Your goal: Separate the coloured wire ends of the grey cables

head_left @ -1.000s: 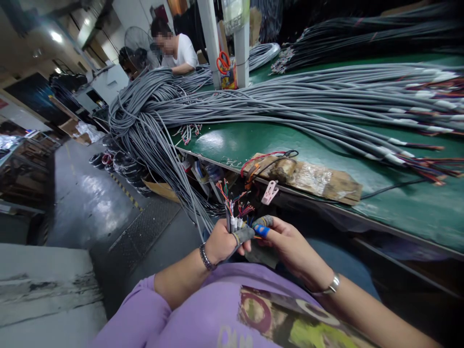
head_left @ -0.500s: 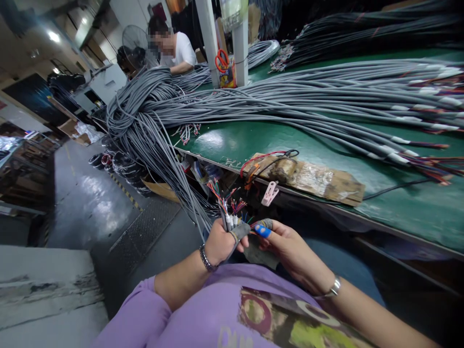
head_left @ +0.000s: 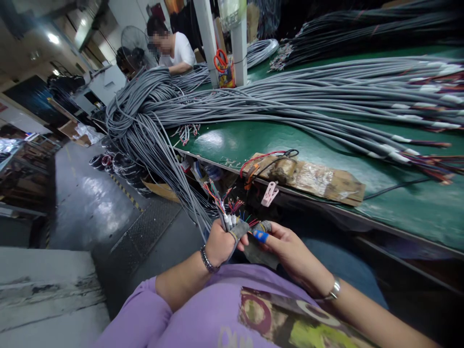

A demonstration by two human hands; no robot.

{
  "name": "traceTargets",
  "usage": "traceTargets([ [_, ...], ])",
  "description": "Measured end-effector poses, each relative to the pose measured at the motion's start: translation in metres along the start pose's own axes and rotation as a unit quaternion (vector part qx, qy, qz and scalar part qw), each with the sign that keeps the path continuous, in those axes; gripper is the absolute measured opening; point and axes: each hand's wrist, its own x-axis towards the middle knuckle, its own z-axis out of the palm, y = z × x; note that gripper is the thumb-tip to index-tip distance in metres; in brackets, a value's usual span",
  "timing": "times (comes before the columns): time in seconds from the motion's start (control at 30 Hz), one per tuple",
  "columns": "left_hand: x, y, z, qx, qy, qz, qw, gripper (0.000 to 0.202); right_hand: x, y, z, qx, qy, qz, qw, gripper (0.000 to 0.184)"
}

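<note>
My left hand [head_left: 224, 242] is closed round several grey cables [head_left: 229, 221] near their stripped ends. Thin coloured wires [head_left: 235, 205] fan out above the white bands on those cables. A grey finger cover sits on my left thumb. Close to its tip, my right hand [head_left: 286, 244] pinches with thumb and forefinger at fine wires of the bunch. Blue tape wraps my right thumb, and a grey cover is on the forefinger. Exactly which wire strands lie in the right pinch is hidden by the fingertips. Both hands are in front of my body, below the table's edge.
A green table [head_left: 409, 212] carries a long pile of grey cables [head_left: 253, 104]. At its near edge lie a wooden board [head_left: 337, 183] and a pink clip [head_left: 269, 193]. Orange scissors [head_left: 220, 60] hang on a post. Another person [head_left: 181, 50] works beyond the pile.
My right thumb and forefinger have shifted slightly left, closer to my left thumb. The coloured wire ends in the left hand have tilted a little. My left grip is unchanged.
</note>
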Motion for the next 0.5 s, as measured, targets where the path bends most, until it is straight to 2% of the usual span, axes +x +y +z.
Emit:
traceTargets([
  [0.27,-0.0027,0.0017,0.0010,0.007,-0.011,0.003,1.000,0.047,0.0047,-0.0001,0.0021,0.034,0.034,0.016,0.999,0.035],
  [0.5,-0.0034,-0.0022,0.0017,-0.025,0.016,0.015,0.999,0.043,0.0009,0.0006,0.0058,0.042,0.032,0.006,0.999,0.034],
])
